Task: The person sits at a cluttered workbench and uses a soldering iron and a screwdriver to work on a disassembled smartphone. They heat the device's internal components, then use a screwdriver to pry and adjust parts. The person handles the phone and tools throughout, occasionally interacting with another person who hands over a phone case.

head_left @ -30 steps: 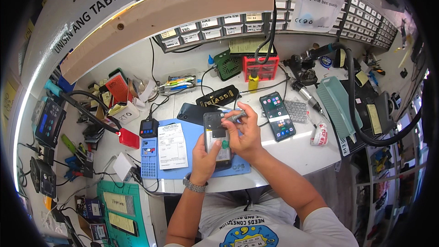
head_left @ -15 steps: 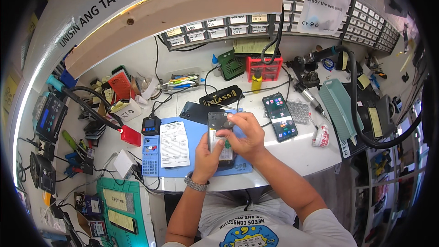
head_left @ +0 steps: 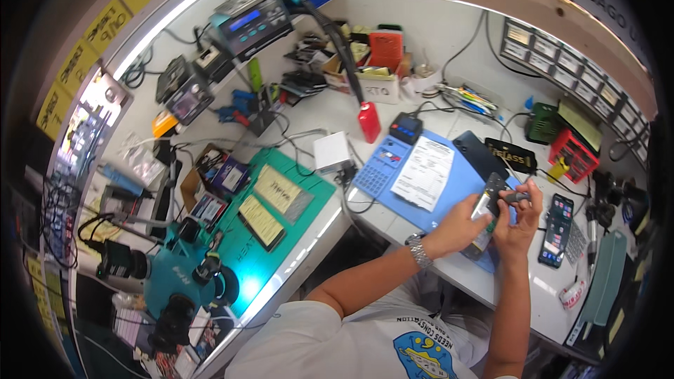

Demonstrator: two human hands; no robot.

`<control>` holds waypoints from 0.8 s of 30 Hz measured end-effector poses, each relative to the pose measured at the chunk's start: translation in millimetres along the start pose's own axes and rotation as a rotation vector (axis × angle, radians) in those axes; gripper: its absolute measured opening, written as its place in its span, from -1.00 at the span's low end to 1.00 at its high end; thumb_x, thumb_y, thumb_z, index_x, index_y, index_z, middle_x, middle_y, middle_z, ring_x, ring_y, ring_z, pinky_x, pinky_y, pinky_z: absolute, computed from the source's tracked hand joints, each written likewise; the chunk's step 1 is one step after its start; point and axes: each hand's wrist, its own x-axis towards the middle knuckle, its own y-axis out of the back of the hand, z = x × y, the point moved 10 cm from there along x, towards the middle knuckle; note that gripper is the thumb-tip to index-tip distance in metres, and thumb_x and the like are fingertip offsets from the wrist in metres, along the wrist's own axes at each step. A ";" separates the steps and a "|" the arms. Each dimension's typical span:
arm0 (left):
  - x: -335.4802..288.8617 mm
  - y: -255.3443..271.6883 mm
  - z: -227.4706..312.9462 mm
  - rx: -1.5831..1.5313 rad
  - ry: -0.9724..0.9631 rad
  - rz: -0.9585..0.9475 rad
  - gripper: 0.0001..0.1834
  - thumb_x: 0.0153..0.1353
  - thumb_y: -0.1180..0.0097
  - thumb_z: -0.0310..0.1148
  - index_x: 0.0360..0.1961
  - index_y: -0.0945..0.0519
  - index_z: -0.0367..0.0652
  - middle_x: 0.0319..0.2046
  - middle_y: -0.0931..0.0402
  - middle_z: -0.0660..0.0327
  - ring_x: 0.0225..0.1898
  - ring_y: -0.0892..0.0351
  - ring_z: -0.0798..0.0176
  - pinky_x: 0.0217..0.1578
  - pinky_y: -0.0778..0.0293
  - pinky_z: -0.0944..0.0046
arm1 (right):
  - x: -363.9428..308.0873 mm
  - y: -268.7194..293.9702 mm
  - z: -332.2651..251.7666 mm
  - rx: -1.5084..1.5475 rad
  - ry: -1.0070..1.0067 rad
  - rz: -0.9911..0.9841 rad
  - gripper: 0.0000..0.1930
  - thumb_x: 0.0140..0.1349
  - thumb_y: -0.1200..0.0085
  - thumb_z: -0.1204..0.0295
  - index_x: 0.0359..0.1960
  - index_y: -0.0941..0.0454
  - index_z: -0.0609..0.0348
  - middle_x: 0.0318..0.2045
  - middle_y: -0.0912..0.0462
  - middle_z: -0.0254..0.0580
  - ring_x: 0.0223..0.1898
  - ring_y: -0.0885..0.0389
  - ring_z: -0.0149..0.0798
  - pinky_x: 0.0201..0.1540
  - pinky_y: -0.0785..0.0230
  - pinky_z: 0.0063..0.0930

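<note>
My left hand (head_left: 460,227) is closed around an opened phone (head_left: 494,187), its back off and its inner parts showing. The phone is held tilted above the blue work mat (head_left: 441,142). My right hand (head_left: 519,228) is at the phone's right side, its fingers closed on a short dark grey piece (head_left: 518,197). Its kind I cannot make out. Part of the phone is hidden behind my fingers. A dark phone back or second phone (head_left: 481,156) lies on the mat just beyond, beside a printed paper form (head_left: 423,174).
Right of my hands lies a phone with a lit screen (head_left: 557,230), near a green-grey tray (head_left: 605,277). A red-tipped hose tool (head_left: 368,123) hangs over the bench at the back. To the left are a green mat (head_left: 309,182) and a microscope (head_left: 172,277).
My view has turned left, bringing the green mat and microscope in. My right hand has shifted off the phone's top and now pinches a dark grey piece beside it.
</note>
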 end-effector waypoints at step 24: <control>-38.1 20.2 -23.5 -0.202 0.103 0.080 -0.71 0.55 -0.09 -0.49 0.17 -0.41 -0.41 -0.12 -0.65 -0.01 -0.33 -0.84 0.11 -0.35 -0.81 0.17 | -17.4 -36.6 -0.9 0.032 -0.134 -0.172 -0.01 0.18 -0.33 0.86 0.63 -0.16 0.07 0.10 -0.44 -0.09 -0.14 -0.61 -0.40 -0.10 -0.58 -0.52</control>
